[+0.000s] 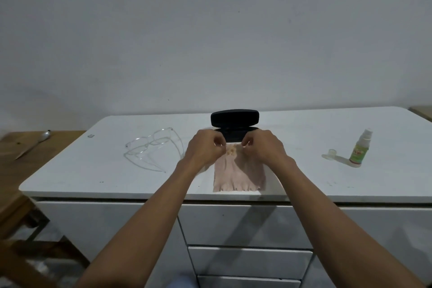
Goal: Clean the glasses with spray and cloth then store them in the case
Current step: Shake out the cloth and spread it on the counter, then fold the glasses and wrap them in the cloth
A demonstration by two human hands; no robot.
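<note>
A white cabinet point(93, 170) with drawers point(250, 262); a spoon point(35, 142) lies on the wooden table point(14, 170).

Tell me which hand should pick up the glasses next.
Left, probably. The clear glasses lie on the white table beside the left hand. The right hand would have to cross over. Both hands now pinch the pink cloth.

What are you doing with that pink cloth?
A person is holding the pink cloth by its far corners, left hand and right hand each pinching one, with the rest lying on the white table. The black case stands open just behind the hands. The clear glasses lie unfolded to the left, and the spray bottle stands to the right with its cap off beside it.
</note>
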